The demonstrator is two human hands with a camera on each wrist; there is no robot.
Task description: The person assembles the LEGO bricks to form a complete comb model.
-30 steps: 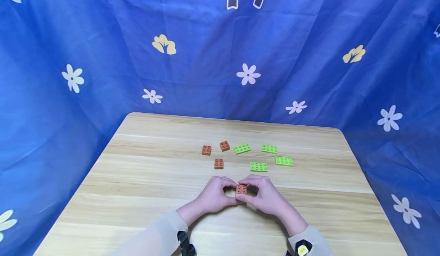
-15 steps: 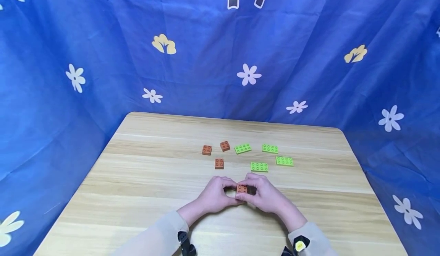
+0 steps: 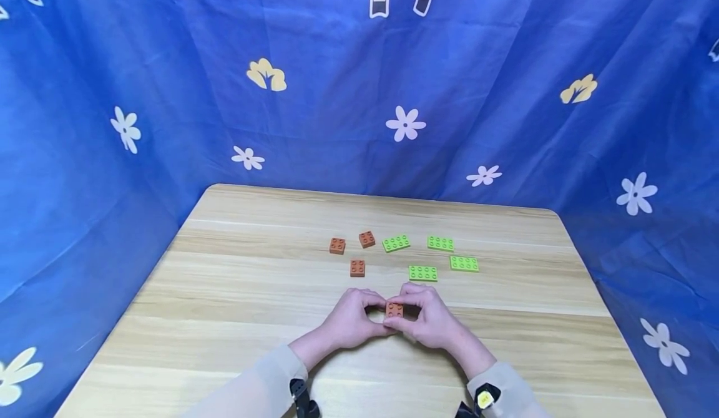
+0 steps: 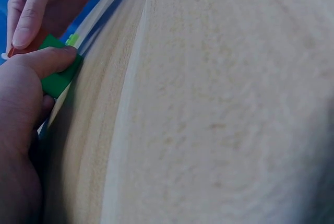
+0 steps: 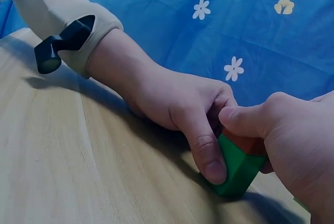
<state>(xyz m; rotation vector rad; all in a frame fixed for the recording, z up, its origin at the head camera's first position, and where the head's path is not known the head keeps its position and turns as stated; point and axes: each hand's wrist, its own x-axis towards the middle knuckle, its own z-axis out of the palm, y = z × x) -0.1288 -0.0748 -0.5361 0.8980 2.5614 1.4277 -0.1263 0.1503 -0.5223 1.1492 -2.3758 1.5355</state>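
Observation:
Both hands meet near the front middle of the table. My left hand [image 3: 351, 321] grips a dark green block [image 5: 235, 169] between thumb and fingers, low over the tabletop. From the other side my right hand [image 3: 432, 318] pinches a reddish-brown two-by-two brick [image 3: 395, 310], which sits on top of the green block. In the head view the brick and the fingers hide the green block. The left wrist view shows the left thumb across the green block [image 4: 61, 75], with the right hand [image 4: 52, 7] just beyond it.
Behind the hands lie three more reddish-brown bricks [image 3: 357, 268] and several flat light green two-by-four bricks [image 3: 422, 273]. They rest on the wooden table [image 3: 196, 318]. A blue patterned curtain [image 3: 337, 125] hangs around its back and sides.
My right hand's knuckles have risen a little and its wrist has shifted slightly left, still pinching the brick. The left hand and the loose bricks stay where they were.

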